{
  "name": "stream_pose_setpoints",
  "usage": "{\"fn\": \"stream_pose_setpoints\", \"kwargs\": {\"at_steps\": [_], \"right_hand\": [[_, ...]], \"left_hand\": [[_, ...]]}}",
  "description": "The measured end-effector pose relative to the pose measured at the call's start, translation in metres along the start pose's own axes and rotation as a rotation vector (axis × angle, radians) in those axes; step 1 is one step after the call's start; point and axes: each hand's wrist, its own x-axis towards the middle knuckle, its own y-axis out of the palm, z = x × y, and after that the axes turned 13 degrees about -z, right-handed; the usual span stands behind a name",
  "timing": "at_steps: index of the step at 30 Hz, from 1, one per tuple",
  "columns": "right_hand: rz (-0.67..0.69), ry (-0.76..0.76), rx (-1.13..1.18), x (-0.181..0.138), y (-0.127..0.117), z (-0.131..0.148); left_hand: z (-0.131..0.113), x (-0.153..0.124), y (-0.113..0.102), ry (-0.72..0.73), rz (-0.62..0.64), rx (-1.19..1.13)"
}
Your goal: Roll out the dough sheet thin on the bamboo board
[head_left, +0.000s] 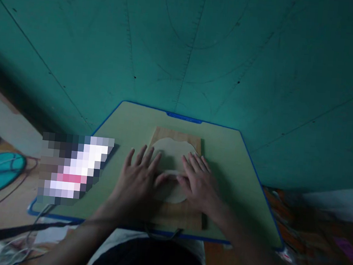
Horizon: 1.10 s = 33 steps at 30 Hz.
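Nearest, below the wrists, is the dark cloth (pixel 148 259) of the person's clothing, then the near end of the wooden board (pixel 183 217). On that board, under and between the hands, lies the pale sheet (pixel 173 153), its edge wavy. The left hand (pixel 139 177) and right hand (pixel 201 185) are unclenched, fingers spread over its sides, thumbs turned inward to a raised ridge (pixel 172 172); how firmly they press I cannot tell. If the sheet is as soft as it looks, uneven thumb pressure could tear or thin it at that ridge, and fingertips sticking could drag its edge out of shape. A hard forward push might slide the board along the table (pixel 229 162). Left of the left hand, a lit device (pixel 82 169) trails a cable (pixel 42 213); a sweeping forearm could snag it. Beyond the fingertips stands the green wall (pixel 187 46).
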Motion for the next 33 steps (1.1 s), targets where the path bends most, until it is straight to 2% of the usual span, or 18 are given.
{"fn": "stream_pose_setpoints", "kwargs": {"at_steps": [5,8,10,13,18,21,24,30,33], "right_hand": [[-0.017,0.131,-0.034,0.045,0.018,-0.015],[0.027,0.220,-0.033,0.073,0.025,-0.028],[0.068,0.305,-0.041,0.085,0.026,-0.033],[0.095,0.336,-0.038,0.081,0.022,-0.028],[-0.008,0.161,-0.019,0.027,0.008,0.002],[-0.032,0.109,-0.007,0.006,0.001,0.011],[-0.017,0.121,-0.003,0.016,0.004,0.003],[-0.001,0.209,0.006,0.083,0.027,-0.037],[-0.010,0.271,0.004,0.101,0.031,-0.049]], "left_hand": [[0.016,0.062,0.024,-0.178,0.074,-0.013],[0.026,0.094,0.038,-0.219,0.141,-0.051],[0.031,0.106,0.042,-0.223,0.144,-0.052],[0.028,0.101,0.039,-0.211,0.113,-0.049],[0.010,0.051,0.018,-0.211,0.034,-0.031],[0.004,0.036,0.012,-0.213,0.007,-0.039],[0.006,0.049,0.018,-0.228,0.022,-0.027],[0.024,0.115,0.048,-0.164,0.067,-0.051],[0.027,0.135,0.053,-0.132,0.054,-0.055]]}}
